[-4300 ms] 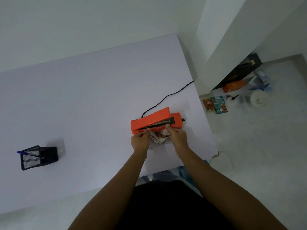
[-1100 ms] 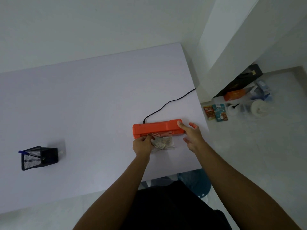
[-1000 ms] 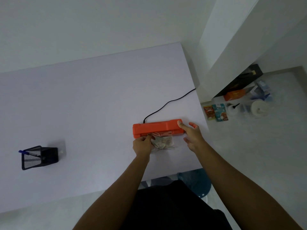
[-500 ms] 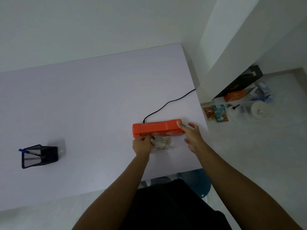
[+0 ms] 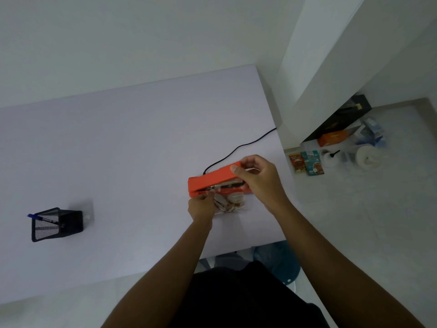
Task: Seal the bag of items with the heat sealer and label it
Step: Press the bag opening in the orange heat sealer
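An orange heat sealer (image 5: pixel 212 179) lies near the right end of the pale table (image 5: pixel 132 147), its lid raised at the right so the dark sealing bar shows. A clear bag of brownish items (image 5: pixel 230 202) lies in front of it, its top edge in the jaw. My right hand (image 5: pixel 257 178) grips the lid's right end, thumb on top. My left hand (image 5: pixel 201 205) pinches the bag's left top corner beside the sealer.
The sealer's black cable (image 5: pixel 238 149) runs back right off the table edge. A black mesh pen holder (image 5: pixel 56 224) with a blue pen stands at the left. Packets, boxes and a white roll (image 5: pixel 366 158) lie on the floor at the right. A teal stool (image 5: pixel 281 259) sits under the table's near edge.
The sealer lid was pressed flat under my right fingers; now my right hand has lifted its right end and the jaw stands open. My left hand has kept hold of the bag.
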A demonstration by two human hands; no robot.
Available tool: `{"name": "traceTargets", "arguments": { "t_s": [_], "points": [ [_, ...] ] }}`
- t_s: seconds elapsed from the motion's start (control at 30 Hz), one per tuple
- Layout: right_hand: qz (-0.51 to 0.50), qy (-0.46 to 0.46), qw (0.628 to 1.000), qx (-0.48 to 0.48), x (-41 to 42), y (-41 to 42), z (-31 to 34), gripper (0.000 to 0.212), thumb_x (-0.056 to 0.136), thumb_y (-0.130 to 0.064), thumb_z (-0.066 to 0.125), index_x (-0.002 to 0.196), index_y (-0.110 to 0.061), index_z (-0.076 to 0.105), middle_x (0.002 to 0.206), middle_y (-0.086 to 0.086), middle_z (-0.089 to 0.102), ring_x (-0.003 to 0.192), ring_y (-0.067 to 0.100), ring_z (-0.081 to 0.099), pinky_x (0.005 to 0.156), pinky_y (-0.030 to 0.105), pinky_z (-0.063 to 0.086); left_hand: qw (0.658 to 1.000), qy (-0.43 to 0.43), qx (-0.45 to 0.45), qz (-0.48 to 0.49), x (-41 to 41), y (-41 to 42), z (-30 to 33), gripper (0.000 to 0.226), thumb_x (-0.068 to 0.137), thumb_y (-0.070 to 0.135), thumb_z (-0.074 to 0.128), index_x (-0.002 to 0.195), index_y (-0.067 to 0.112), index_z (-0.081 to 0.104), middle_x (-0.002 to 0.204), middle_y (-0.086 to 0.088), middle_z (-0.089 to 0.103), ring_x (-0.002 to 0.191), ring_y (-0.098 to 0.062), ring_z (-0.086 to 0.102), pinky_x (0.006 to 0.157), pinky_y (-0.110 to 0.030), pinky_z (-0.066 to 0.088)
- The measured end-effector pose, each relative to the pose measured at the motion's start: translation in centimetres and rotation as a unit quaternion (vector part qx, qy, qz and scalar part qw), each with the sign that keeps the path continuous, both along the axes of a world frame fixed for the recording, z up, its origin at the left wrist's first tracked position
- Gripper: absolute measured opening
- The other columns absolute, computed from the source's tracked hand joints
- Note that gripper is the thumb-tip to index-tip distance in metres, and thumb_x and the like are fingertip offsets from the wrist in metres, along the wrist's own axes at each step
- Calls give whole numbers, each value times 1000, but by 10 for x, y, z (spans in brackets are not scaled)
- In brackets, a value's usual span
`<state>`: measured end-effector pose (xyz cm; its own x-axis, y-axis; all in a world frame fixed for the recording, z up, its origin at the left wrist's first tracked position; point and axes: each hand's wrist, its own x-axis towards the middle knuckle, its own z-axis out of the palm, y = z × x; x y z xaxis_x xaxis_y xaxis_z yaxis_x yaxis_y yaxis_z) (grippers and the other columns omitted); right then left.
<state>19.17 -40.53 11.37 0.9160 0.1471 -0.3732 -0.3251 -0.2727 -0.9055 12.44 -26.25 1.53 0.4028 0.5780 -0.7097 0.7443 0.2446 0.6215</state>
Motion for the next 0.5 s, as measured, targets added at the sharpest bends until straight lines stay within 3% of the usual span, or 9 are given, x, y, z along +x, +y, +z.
{"name": "traceTargets", "arguments": {
  "t_s": [0.13,0.33,0.5],
  "points": [
    [66,-30,997,6,-3,28,30,32,80,-34,81,104,-20,66,100,-1,70,83,16,73,58,29,62,1000,9,3,3,1,0,0,12,91,20,67,97,11,69,92,-6,72,72,-16,65,60,-22,51],
    [139,-46,989,-27,2,63,45,41,75,-49,81,104,-24,66,94,-9,72,85,13,72,74,35,63,1000,18,-7,24,3,0,1,8,91,22,67,90,15,69,84,-4,72,71,-17,68,61,-22,52],
    [252,3,966,54,6,67,51,28,88,-30,74,114,-19,70,106,-2,74,85,18,74,69,36,64,1000,14,-15,23,1,0,3,12,91,22,65,90,11,69,79,-4,71,63,-14,63,58,-22,49]
  ]
}}
